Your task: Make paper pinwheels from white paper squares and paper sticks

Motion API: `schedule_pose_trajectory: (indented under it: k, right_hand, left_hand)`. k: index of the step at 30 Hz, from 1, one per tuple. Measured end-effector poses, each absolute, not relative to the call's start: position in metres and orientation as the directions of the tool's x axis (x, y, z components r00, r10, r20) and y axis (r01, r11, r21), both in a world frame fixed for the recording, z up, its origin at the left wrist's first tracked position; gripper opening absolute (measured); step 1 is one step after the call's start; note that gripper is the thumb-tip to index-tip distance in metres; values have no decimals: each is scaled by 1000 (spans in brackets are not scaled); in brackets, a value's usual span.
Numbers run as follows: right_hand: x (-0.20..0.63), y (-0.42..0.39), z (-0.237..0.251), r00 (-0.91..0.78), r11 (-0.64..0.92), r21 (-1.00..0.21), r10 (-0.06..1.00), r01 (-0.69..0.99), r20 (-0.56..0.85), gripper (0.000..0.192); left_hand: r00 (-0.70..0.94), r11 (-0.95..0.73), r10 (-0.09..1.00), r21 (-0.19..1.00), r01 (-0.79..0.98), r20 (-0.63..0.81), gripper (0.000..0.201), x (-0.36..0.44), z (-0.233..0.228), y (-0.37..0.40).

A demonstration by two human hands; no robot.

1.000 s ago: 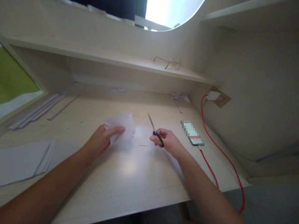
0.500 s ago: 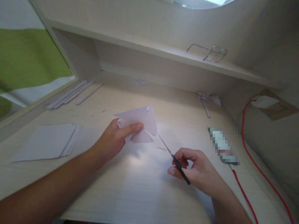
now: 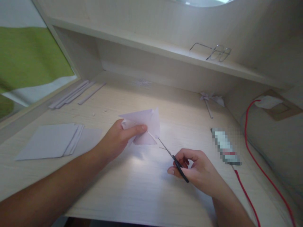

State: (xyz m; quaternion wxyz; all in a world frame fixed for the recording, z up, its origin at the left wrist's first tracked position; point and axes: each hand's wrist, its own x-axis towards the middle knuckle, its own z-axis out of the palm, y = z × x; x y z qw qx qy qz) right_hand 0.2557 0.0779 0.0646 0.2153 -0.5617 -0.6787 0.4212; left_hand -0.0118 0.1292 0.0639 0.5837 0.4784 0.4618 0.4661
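My left hand (image 3: 123, 135) pinches a folded piece of white paper (image 3: 152, 121), thumb on top and the other fingers mostly hidden behind it. A slit runs through the paper from near the thumb to its lower right edge. My right hand (image 3: 193, 165) holds scissors (image 3: 178, 165) with black handles, the thumb and fingers about the grips. The scissors' blades point up and left, and their tips meet the paper's edge at the slit's outer end. Under the blades lies a thin sliver on the desk.
White paper sheets (image 3: 47, 140) lie at left, with folded paper strips (image 3: 71, 94) behind them. Paper pieces (image 3: 210, 98) sit at the back right, near a blurred-out phone (image 3: 226, 146) with a red cable (image 3: 247, 197). Glasses (image 3: 216, 52) rest on the shelf (image 3: 151, 42).
The paper in my left hand has shifted slightly right. My right hand has brought the scissors a little up and left, so their tips now reach the paper.
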Motion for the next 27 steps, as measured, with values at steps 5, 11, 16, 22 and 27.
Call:
schedule_pose_trajectory:
  k: [5,11,16,22,27]
  right_hand:
    - [255,78,66,-278,13,-814,943,581,-183,35]
    - [254,78,67,-266,-4,-825,946,565,-187,36]
    - [253,78,67,-256,-53,-831,939,553,-231,40]
    - [257,80,65,-264,-90,-830,925,551,-275,44]
    - [272,90,65,-177,-103,-831,956,547,-235,37]
  left_hand:
    - [126,95,989,991,-93,-83,20,-12,63,129]
    - [95,88,992,994,-68,-81,24,-13,61,130]
    - [119,81,990,994,-73,-72,24,-13,59,131]
    - [91,77,993,994,-73,-70,28,-14,56,133]
    - [102,130,986,991,31,-132,27,-10,65,134]
